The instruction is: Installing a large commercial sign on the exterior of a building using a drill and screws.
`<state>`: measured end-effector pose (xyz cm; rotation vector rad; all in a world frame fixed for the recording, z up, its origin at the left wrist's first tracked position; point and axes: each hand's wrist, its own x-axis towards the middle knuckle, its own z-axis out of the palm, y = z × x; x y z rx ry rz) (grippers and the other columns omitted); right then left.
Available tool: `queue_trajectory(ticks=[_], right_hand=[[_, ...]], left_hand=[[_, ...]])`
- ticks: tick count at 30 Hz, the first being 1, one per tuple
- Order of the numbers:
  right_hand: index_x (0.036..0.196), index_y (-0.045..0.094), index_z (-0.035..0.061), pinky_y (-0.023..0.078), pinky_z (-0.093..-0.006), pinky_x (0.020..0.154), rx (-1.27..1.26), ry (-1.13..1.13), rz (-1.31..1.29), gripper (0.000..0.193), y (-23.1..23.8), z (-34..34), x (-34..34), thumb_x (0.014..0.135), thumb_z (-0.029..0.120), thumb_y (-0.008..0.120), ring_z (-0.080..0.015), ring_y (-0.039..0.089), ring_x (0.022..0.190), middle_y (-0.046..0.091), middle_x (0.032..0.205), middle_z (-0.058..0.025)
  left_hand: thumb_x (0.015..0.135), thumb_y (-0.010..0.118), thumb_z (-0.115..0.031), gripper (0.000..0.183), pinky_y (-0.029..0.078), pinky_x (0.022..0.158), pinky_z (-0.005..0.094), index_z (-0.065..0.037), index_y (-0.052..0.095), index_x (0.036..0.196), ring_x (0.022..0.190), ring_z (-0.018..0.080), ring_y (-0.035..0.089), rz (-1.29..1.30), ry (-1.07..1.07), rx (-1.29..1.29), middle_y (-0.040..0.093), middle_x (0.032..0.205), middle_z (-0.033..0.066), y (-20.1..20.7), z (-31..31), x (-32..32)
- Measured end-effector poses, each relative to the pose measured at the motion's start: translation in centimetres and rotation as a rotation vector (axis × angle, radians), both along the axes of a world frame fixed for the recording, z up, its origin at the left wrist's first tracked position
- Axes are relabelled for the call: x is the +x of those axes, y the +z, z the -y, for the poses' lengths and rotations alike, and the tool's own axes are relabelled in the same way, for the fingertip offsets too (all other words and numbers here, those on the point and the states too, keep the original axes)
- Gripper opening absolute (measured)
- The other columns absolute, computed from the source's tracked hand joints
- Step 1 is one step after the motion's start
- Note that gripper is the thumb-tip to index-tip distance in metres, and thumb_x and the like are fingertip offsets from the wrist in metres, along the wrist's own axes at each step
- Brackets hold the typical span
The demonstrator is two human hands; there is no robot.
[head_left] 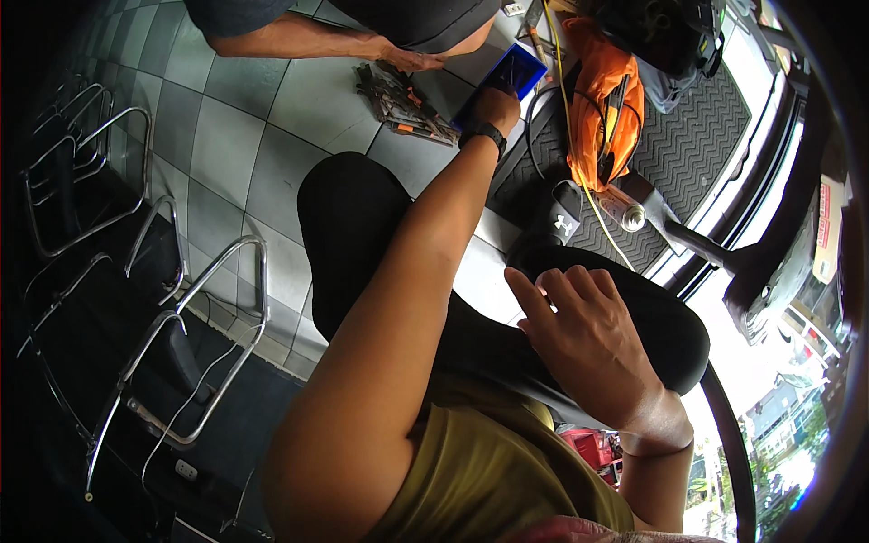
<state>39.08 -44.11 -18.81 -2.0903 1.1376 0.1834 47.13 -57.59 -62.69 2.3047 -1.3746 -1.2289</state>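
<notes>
The left hand (498,110) is at the blue tray (536,60), near the tools (403,107); I can't tell how open it is or what it holds. The right hand (590,337), half curled, looks empty.

The box (534,76) here is a deep, strong blue; the bag (593,122) is bright orange, and the cord (563,83) yellow. I see a dark grey mat (701,136) with a zigzag pattern, and floor tiles (303,100) in pale and darker grey squares. These trousers (353,217) are plain black, the shirt (489,471) olive green, the watch (486,134) black. The chair frames (265,285) gleam silver, and the dark shoe (566,197) carries a white mark.
</notes>
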Motion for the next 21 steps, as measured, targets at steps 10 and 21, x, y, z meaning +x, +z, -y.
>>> queue_trajectory(ticks=[10, 21], right_hand=[[0.13, 0.059, 0.001, 0.043, -0.0346, 0.079, -0.005, -0.011, 0.013, 0.044, 0.0, 0.5, -0.1, 0.089, 0.012, 0.067, -0.0211, 0.052, 0.089, 0.053, 0.093, -0.0073], [0.132, 0.057, 0.0007, 0.043, -0.0358, 0.08, -0.005, 0.004, 0.023, 0.046, -0.1, 0.8, -0.2, 0.088, 0.012, 0.067, -0.0218, 0.051, 0.088, 0.053, 0.094, -0.008]], left_hand=[[0.092, 0.05, -0.026, 0.037, 0.049, 0.101, 0.0489, -0.003, 0.074, 0.108, 0.12, 0.0402, 0.063, 0.059, -0.247, 0.226, 0.064, 0.131, 0.0232, 4.2, 0.4, -0.4], [0.098, 0.047, -0.054, 0.062, 0.053, 0.09, 0.0506, 0.001, 0.076, 0.094, 0.099, 0.042, 0.069, 0.015, -0.156, 0.081, 0.071, 0.1, 0.0275, 0.5, 2.4, -1.8]])
